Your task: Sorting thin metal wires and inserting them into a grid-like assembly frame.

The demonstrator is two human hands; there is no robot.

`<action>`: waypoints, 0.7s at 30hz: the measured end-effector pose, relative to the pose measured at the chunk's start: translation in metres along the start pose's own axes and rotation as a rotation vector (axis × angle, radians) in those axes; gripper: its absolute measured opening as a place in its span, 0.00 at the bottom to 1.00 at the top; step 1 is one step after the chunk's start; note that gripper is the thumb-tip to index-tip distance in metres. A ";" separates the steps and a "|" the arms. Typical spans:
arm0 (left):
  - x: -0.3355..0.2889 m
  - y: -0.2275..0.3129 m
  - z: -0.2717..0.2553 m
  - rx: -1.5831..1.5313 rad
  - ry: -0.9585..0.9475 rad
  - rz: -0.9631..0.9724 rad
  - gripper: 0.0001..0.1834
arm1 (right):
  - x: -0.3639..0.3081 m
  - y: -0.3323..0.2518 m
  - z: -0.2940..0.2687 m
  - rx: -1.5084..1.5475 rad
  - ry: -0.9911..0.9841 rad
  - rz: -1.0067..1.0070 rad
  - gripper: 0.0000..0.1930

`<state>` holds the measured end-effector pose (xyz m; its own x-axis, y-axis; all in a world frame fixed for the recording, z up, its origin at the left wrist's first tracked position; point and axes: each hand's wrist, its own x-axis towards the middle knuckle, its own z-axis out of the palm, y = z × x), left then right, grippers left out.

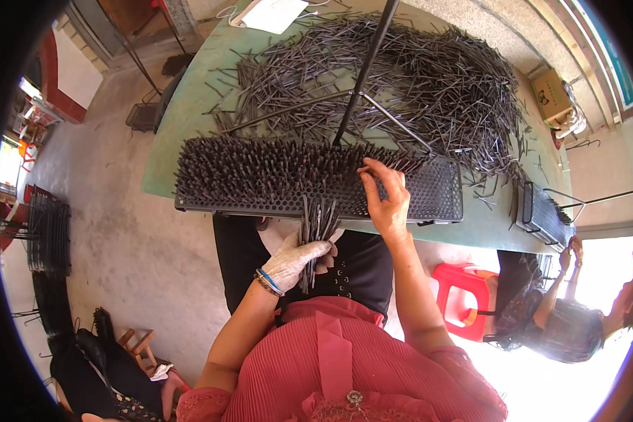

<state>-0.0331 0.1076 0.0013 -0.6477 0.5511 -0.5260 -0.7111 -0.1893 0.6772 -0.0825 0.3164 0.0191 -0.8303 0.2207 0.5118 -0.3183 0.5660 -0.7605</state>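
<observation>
In front of me, at the table's near edge, lies a black perforated board (436,191). Upright dark strips (253,169) crowd its left and back holes; bare holes show along the front and at the right. My left hand (295,262), in a pale glove, is closed round a bundle of thin black strips (318,224) just before the board's front edge. Over the board, at the edge of the standing strips, is my right hand (388,198), bare, with thumb and forefinger drawn together. Whatever lies between those fingertips is too small to make out.
Loose black strips (464,91) lie heaped on the green table (172,133). A thin metal frame with a pole (362,74) rises behind the board. At right, another person (559,327) works at a second board (538,211), near a red stool (461,299).
</observation>
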 end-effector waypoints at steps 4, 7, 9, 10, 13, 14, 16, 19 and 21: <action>0.003 -0.004 -0.003 -0.001 -0.036 0.004 0.14 | -0.001 -0.001 -0.001 -0.233 -0.080 -0.239 0.11; 0.005 -0.006 -0.005 -0.020 -0.061 -0.009 0.14 | -0.005 -0.003 0.000 -0.253 -0.084 -0.245 0.12; 0.006 -0.005 -0.006 0.002 -0.084 -0.050 0.13 | -0.005 -0.004 0.000 -0.258 -0.097 -0.241 0.13; 0.003 -0.001 -0.003 -0.001 -0.083 -0.037 0.12 | -0.006 -0.004 0.001 -0.265 -0.100 -0.240 0.13; 0.004 0.000 -0.002 -0.012 -0.114 -0.041 0.12 | -0.004 -0.008 0.003 -0.253 -0.148 -0.213 0.14; 0.005 -0.001 -0.003 -0.016 -0.132 -0.043 0.12 | -0.003 -0.010 0.003 -0.320 -0.139 -0.247 0.14; 0.007 -0.004 -0.006 -0.014 -0.144 -0.046 0.12 | -0.003 -0.013 0.005 -0.391 -0.134 -0.284 0.14; 0.009 -0.004 -0.007 0.000 -0.166 -0.065 0.12 | -0.004 -0.020 0.009 -0.402 -0.162 -0.257 0.16; 0.010 -0.004 -0.005 -0.023 -0.177 -0.086 0.12 | 0.000 -0.027 0.011 -0.424 -0.181 -0.242 0.17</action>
<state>-0.0383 0.1095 -0.0088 -0.5278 0.6999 -0.4812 -0.7688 -0.1529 0.6209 -0.0787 0.2924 0.0356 -0.8337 -0.0760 0.5469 -0.3287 0.8642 -0.3809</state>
